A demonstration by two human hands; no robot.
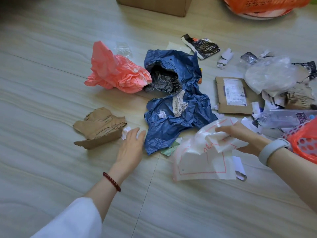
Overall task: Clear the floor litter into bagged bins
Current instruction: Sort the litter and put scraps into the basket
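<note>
Litter lies spread over the pale tiled floor. My right hand (240, 136) grips a clear plastic bag with red lines (202, 160), lifted a little off the floor. With fingers straight, my left hand (131, 146) reaches down onto a small crumpled white paper (125, 132), which lies between a torn brown cardboard piece (100, 128) and a crumpled blue plastic mailer (175, 102). A pink plastic bag (116, 73) lies behind them.
A flat cardboard envelope with a label (231, 96), clear plastic wrap (269, 74), a plastic bottle (283, 118) and paper scraps lie at right. An orange basket (307, 141) stands at the right edge, another orange basket (264, 4) and a cardboard box (154, 4) at the back.
</note>
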